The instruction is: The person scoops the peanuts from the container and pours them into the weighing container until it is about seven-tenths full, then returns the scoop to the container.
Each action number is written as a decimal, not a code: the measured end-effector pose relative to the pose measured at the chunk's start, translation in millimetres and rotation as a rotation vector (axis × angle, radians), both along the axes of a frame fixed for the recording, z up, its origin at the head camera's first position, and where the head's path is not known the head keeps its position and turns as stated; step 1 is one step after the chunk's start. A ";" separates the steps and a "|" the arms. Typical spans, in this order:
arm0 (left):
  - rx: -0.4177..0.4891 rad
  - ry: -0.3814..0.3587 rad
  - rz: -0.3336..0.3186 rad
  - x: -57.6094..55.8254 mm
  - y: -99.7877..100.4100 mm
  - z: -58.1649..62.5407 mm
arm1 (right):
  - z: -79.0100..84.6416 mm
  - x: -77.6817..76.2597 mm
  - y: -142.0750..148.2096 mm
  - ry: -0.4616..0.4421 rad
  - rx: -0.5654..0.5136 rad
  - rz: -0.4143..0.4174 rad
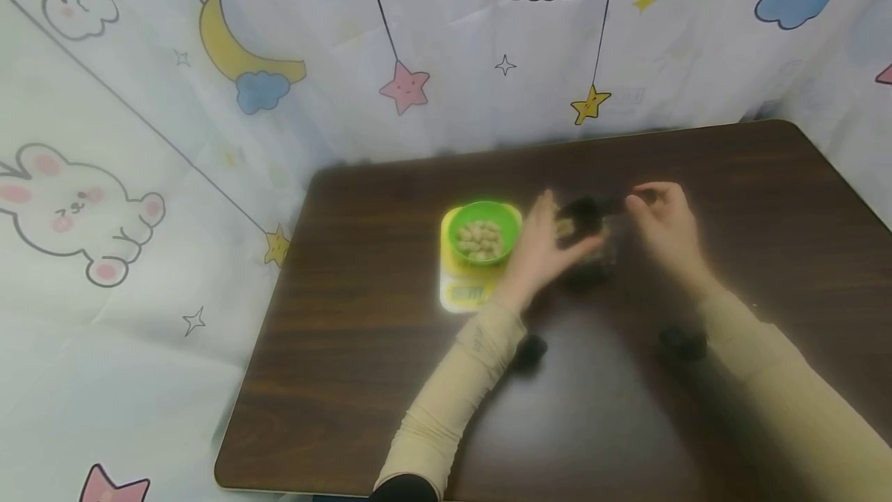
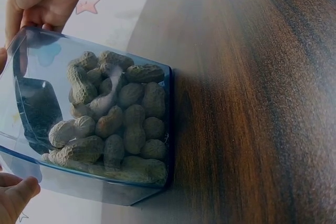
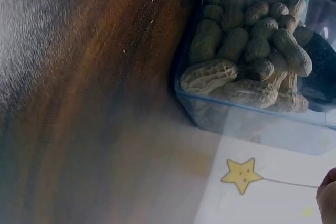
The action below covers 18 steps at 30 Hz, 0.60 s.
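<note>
In the head view, a blurred clear plastic box (image 1: 592,258) stands between the two hands. Several unshelled peanuts (image 2: 134,129) fill its bottom in the left wrist view. My left hand (image 1: 540,250) holds the box at its left side, thumb across the front wall. My right hand (image 1: 665,231) is over the box's right side, fingers curled, pinching the thin handle of a black scoop (image 2: 39,114). The scoop's head is inside the box, beside the peanuts. Through the clear wall, the right wrist view also shows the scoop (image 3: 317,69) close to the peanuts (image 3: 257,45).
Left of the box is a yellow and white kitchen scale (image 1: 453,297), its display facing me. On it sits a green bowl (image 1: 512,223) with several peanuts. Dark camera units hang at both wrists. A printed curtain (image 1: 460,29) borders the brown table (image 1: 348,269) behind and left.
</note>
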<state>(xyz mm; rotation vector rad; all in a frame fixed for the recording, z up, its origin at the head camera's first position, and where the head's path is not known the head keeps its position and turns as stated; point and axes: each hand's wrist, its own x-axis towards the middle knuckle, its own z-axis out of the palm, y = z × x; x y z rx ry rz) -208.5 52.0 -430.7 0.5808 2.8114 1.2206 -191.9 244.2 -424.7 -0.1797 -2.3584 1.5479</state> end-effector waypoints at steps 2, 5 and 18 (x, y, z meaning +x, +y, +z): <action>0.000 0.005 -0.003 0.1 0.1 0.3 | 0.7 2.5 0.3 0.003 -0.040 0.015; 0.003 0.012 -0.004 0.1 -0.4 0.9 | 2.9 5.9 -0.2 -0.010 -0.085 0.047; 0.007 -0.009 0.000 1.3 0.8 1.0 | -2.2 1.7 1.5 -0.023 -0.066 0.132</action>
